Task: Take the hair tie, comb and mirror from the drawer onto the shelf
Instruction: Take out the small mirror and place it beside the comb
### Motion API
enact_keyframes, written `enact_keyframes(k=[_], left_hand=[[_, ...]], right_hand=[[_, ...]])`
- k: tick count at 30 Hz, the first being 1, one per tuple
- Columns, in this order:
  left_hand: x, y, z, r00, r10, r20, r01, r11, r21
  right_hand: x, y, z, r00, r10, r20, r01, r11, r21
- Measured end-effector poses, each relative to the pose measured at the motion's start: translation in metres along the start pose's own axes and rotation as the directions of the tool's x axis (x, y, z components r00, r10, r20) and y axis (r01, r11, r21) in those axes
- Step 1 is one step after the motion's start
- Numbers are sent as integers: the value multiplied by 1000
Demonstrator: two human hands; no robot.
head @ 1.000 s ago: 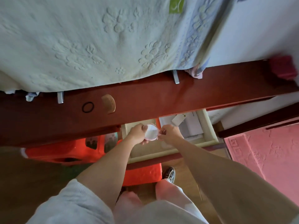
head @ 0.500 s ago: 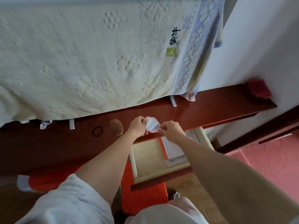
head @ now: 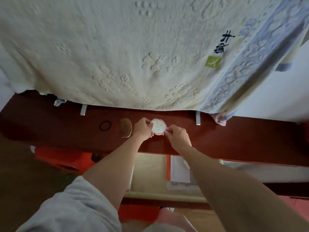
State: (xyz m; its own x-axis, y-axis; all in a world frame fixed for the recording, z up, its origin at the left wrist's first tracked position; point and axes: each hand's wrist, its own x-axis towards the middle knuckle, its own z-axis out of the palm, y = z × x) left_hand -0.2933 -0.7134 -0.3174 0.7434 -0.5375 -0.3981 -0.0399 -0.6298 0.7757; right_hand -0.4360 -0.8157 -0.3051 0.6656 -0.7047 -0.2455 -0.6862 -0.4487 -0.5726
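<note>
Head view: black elastic hair tie (head: 105, 125), brown wooden comb (head: 125, 127) on dark red wooden shelf (head: 234, 136); left hand (head: 143, 128), right hand (head: 177, 136) both pinch round pink-rimmed mirror (head: 158, 126) (last item), unreleased.

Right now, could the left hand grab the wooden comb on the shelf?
Probably yes. The left hand sits right beside the brown wooden comb on the dark red shelf, nothing between them. But it shares a grip on the small round pink-rimmed mirror with the right hand.

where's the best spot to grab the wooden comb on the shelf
Pinch the half-moon wooden comb across its flat faces at the curved spine, coming from above. It lies flat on the dark red wooden shelf, clear of the black hair tie.
</note>
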Motion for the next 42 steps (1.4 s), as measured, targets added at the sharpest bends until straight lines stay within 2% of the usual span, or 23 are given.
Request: enact_keyframes(k=[5,11,19,23,31,33,36,39,42], left_hand=[[3,-17,11,998,-28,-64,28,1000,-7],[7,-25,19,983,18,-182,-32,997,-75],[11,-25,16,982,-38,-184,0,979,-202],[14,-24,14,984,-55,-169,20,979,-202],[9,-24,19,983,-76,-169,52,988,-142],[1,-27,19,982,-65,-176,44,992,-118],[-16,-32,14,978,-28,-205,29,1000,1],[-42,-34,11,977,73,-200,-43,988,149],[-72,-43,13,985,165,-52,-142,941,307]], right_hand=[[13,11,13,999,-38,35,37,999,8],[24,16,26,999,-34,-4,35,998,49],[25,19,37,998,2,-68,8,988,151],[23,19,41,996,2,-92,14,986,169],[20,21,32,999,-1,-47,11,977,212],[14,22,25,997,-3,-75,20,975,220],[1,23,17,991,-30,-131,51,985,166],[-23,25,8,991,-13,-134,30,992,125],[-59,36,3,996,-4,-86,13,995,101]])
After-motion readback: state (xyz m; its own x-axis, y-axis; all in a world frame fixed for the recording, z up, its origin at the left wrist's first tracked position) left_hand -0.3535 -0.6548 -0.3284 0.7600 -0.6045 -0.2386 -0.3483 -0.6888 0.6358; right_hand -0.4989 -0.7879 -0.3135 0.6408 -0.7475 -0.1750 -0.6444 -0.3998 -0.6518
